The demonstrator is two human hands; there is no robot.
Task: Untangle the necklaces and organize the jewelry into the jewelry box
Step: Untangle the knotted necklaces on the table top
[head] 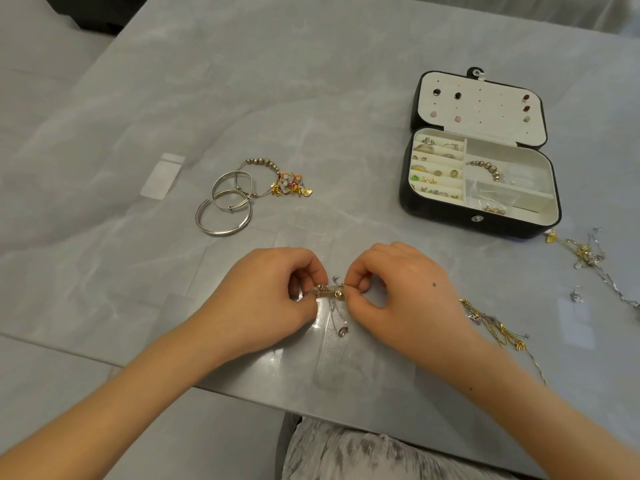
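Note:
Both hands hold one tangled gold necklace (327, 291) just above the table's near edge. My left hand (266, 292) pinches its left end and my right hand (398, 289) pinches its right end. A thin strand with a small pendant (343, 330) hangs down from the tangle. The black jewelry box (433, 206) lies open at the right, with rings, earrings and a beaded bracelet in its cream compartments and studs in the lid. More tangled gold and silver chains (498, 325) lie right of my right wrist, and another chain pile (585, 254) sits near the box.
Two silver bangles (225, 209) and a beaded charm bracelet (277, 181) lie left of centre on the grey marble table (311, 98). A small clear plastic bag (161, 176) rests further left. Another clear bag (346, 358) lies under my hands.

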